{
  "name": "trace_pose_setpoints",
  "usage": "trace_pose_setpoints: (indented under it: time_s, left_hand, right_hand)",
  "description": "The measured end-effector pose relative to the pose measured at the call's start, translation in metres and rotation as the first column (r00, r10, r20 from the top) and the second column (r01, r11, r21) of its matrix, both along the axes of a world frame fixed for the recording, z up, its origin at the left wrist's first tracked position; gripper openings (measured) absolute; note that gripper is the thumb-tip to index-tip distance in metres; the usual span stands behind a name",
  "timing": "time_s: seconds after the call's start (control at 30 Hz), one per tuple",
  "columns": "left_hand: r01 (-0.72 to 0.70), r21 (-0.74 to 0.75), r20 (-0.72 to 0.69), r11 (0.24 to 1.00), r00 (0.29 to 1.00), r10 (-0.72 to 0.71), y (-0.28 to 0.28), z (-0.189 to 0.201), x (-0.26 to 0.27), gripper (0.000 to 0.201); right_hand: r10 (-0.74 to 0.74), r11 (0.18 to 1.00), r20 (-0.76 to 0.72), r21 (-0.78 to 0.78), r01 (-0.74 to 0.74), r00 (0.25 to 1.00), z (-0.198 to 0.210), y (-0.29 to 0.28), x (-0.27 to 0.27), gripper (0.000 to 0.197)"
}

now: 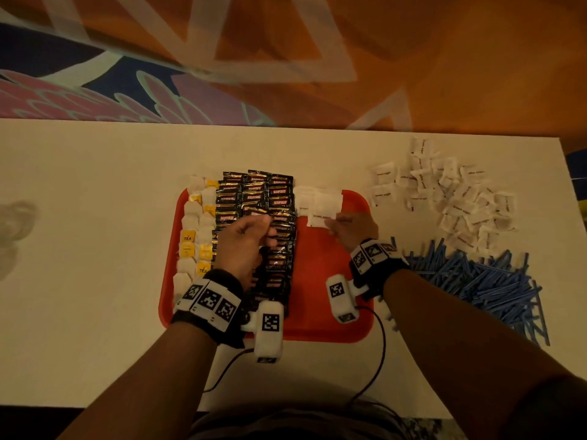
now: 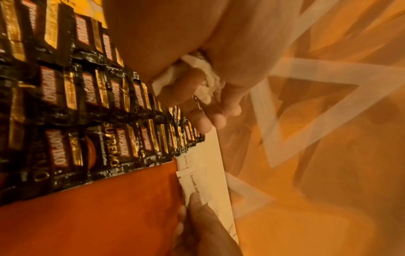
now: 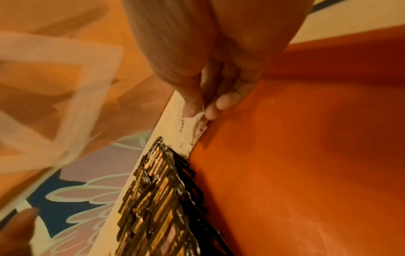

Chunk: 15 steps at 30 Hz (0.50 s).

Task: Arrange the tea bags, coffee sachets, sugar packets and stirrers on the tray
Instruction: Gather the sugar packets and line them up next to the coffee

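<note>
We see red tray on white surface. Our left hand hovers over black coffee sachets, fingers curled round several white packets. Our right hand pinches brown sugar packet on tray, just beyond its fingertips, beside other sugar packets. Tea bags line tray's edge left of left hand. Loose sugar pile and blue stirrers lie right of right hand, off tray.
</note>
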<state>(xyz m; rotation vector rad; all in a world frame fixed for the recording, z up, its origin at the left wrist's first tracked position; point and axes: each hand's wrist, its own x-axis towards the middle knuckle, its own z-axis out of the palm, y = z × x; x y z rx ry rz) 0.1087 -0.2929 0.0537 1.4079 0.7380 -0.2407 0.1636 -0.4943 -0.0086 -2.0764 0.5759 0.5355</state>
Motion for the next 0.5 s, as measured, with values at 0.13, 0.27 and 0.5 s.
trace_pose_setpoints:
  time_s: [0.13,0.27,0.5]
  left_hand:
    - [-0.064,-0.007,-0.019,0.998,0.998,0.064,0.012,-0.003,-0.003,0.01]
    - [-0.078,-0.015,-0.017,0.997,0.997,0.078,0.023,-0.005,-0.004,0.018]
    - [-0.084,-0.046,-0.033,0.995,0.996,0.083,0.034,-0.007,-0.006,0.021]
  right_hand:
    - [-0.007,1.0,0.005,0.013,0.007,1.0,-0.008,0.017,0.013,0.033]
    - [0.023,0.999,-0.003,-0.026,-0.023,1.0,-0.012,0.026,0.021,0.029]
    - [-0.056,0.99,0.009,-0.132,0.057,0.998,-0.017,0.032,0.02,0.03]
